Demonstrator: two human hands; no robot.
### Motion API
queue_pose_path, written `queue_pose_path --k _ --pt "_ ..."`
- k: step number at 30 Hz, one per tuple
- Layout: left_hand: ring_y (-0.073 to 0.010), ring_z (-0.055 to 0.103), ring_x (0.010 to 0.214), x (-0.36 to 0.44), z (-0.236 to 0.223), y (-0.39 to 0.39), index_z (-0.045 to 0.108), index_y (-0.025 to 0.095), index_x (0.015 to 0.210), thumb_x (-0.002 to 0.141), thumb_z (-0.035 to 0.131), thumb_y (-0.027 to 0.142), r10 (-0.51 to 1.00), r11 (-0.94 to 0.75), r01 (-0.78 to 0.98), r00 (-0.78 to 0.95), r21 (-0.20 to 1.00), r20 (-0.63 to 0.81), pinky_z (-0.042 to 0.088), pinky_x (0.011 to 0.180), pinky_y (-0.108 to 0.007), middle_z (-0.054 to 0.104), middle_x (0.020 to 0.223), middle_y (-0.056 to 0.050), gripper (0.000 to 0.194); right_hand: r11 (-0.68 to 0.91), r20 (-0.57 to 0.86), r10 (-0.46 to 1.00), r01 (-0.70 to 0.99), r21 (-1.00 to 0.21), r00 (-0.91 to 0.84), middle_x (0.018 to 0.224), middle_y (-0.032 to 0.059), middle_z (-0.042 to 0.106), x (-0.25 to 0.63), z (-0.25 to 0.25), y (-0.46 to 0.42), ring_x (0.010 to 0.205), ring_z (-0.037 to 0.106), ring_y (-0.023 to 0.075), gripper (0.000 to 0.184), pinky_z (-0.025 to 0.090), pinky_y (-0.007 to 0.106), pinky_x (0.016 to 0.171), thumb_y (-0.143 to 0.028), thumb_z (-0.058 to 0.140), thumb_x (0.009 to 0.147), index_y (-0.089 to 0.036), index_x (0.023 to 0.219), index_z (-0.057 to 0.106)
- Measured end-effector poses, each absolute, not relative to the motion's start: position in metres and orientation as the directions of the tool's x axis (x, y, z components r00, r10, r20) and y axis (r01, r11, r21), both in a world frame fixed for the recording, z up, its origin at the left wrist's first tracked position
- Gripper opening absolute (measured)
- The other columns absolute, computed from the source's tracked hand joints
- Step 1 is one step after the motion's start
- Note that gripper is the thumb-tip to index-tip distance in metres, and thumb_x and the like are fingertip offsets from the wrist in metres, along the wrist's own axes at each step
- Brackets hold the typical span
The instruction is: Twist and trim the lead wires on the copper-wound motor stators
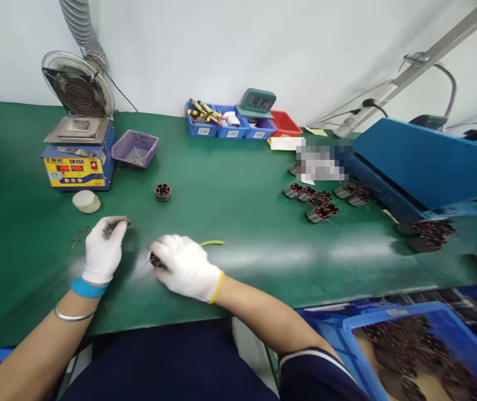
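My right hand [186, 266], in a white glove, is closed around a small motor stator [155, 260] with dark windings, just above or on the green table. Motion blurs its fingertips. A yellow-green curved handle [212, 243] shows just behind that hand; the rest of the tool is hidden. My left hand [103, 250], also gloved, has its thumb and fingers pinched together, and what they hold, if anything, is too small to make out. Beyond both hands, a second stator [162, 192] stands upright on the table with copper windings showing.
A soldering pot [75, 161] stands at the left under a fume duct [79, 25], with a round white pad [86, 201] before it and a purple bin [135, 149] beside it. Several stators [317, 214] stand at the right. A blue crate [443, 312] of parts is low right.
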State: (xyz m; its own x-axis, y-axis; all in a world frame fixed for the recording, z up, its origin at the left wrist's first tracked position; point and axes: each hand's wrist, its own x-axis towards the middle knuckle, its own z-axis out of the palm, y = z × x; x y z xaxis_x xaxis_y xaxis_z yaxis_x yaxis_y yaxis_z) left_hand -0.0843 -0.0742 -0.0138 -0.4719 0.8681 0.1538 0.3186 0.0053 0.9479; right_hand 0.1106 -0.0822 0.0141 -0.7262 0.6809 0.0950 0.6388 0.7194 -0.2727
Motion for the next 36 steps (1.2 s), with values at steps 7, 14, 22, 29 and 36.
queue_pose_path --k 7,14,22,29,36 --pt "-0.0208 0.066 0.083 -0.068 -0.018 -0.08 0.063 0.017 0.086 0.075 0.058 0.041 0.924 0.005 0.368 -0.356 0.93 0.136 0.055 0.081 -0.034 0.071 0.085 -0.006 0.027 -0.123 0.088 0.986 0.971 -0.204 0.144 0.123 0.0144 0.058 0.269 0.008 -0.029 0.106 0.058 0.031 0.053 0.046 0.041 0.086 -0.04 0.057 0.08 -0.018 0.128 0.053" --pt "-0.0228 0.066 0.093 -0.048 -0.026 -0.089 0.062 0.018 0.096 0.082 0.055 0.037 0.955 -0.138 0.591 -0.135 0.795 0.266 0.053 0.09 -0.04 0.069 0.097 -0.007 0.025 0.36 0.023 0.928 0.884 -0.299 -0.371 0.113 0.0106 0.061 0.214 0.008 -0.107 0.097 0.061 0.0258 0.073 0.049 0.034 0.078 -0.046 0.063 0.074 -0.019 0.138 0.041" --pt "-0.0315 0.043 0.132 -0.002 -0.033 -0.083 0.044 0.012 0.134 0.085 0.051 0.034 0.864 -0.424 0.788 0.203 0.447 0.461 0.038 0.108 -0.05 0.05 0.138 -0.018 0.054 0.361 0.168 0.93 0.902 -0.236 -0.328 0.083 0.004 0.068 0.224 -0.032 -0.164 0.07 0.064 0.0196 0.051 0.047 0.027 0.06 -0.021 0.051 0.076 -0.02 0.127 0.054" --pt "-0.0371 0.023 0.142 0.114 -0.028 -0.045 0.037 0.016 0.143 0.076 0.051 0.067 0.557 -0.827 0.506 0.799 0.245 0.228 0.011 0.116 -0.058 0.032 0.154 -0.012 0.085 -0.407 0.01 0.884 0.781 -0.473 0.467 0.077 -0.0008 0.065 0.287 -0.04 -0.146 0.061 0.061 0.0167 0.061 0.048 0.028 0.061 -0.036 0.053 0.076 -0.019 0.135 0.047" --pt "-0.0425 0.024 0.139 0.137 -0.033 0.002 0.041 0.007 0.14 0.072 0.047 0.074 0.856 -0.517 0.823 0.502 0.236 0.127 0.011 0.112 -0.063 0.035 0.149 -0.023 0.096 -0.482 -0.085 0.868 0.787 -0.385 0.49 0.09 0.0014 0.066 0.286 -0.034 -0.132 0.076 0.063 0.0195 0.059 0.046 0.03 0.069 -0.037 0.052 0.079 -0.024 0.136 0.047"
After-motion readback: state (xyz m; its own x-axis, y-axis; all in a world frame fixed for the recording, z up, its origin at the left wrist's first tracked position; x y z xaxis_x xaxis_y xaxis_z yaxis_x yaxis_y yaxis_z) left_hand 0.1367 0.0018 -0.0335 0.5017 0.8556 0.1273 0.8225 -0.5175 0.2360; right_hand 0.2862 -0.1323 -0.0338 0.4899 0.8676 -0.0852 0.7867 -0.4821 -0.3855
